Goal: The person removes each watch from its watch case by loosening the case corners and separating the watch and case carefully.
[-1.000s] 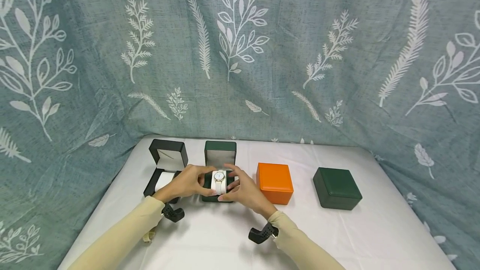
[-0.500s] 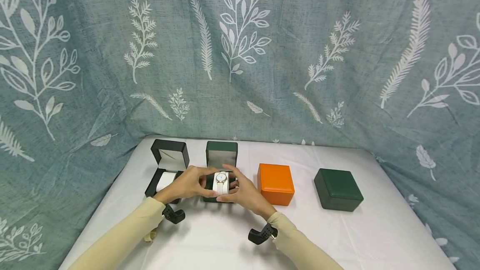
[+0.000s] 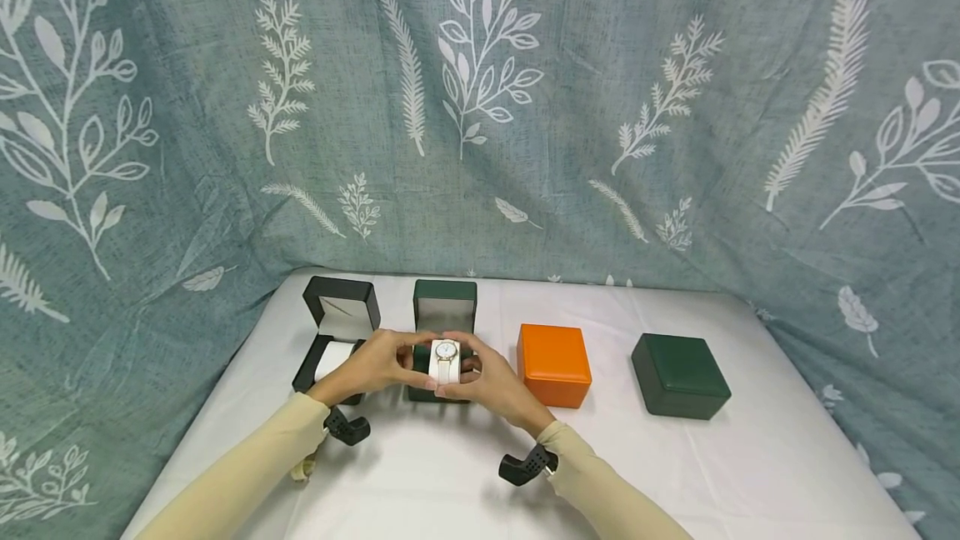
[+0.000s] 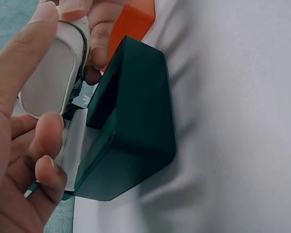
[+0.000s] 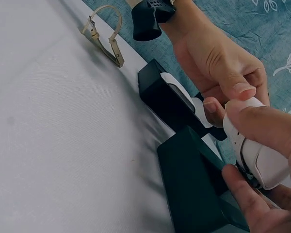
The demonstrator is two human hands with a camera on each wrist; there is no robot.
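Observation:
A wristwatch with a round white dial and pale strap is wrapped round a white cushion. My left hand grips the cushion from the left, thumb on its flat end. From the right, my right hand holds it, its thumb over the near end of the strap in the right wrist view. The cushion is over an open green watch box, whose raised lid stands behind the hands. Both wrist views show the cushion above the box's rim.
Left of the green box stands an open black box with a white cushion. To the right are a lidded orange box and a lidded dark green box. A beige-strapped watch lies near my left forearm on the white tablecloth.
The index finger of my right hand has come down from above onto the top of the cushion. The left hand keeps its grip; the boxes stay put.

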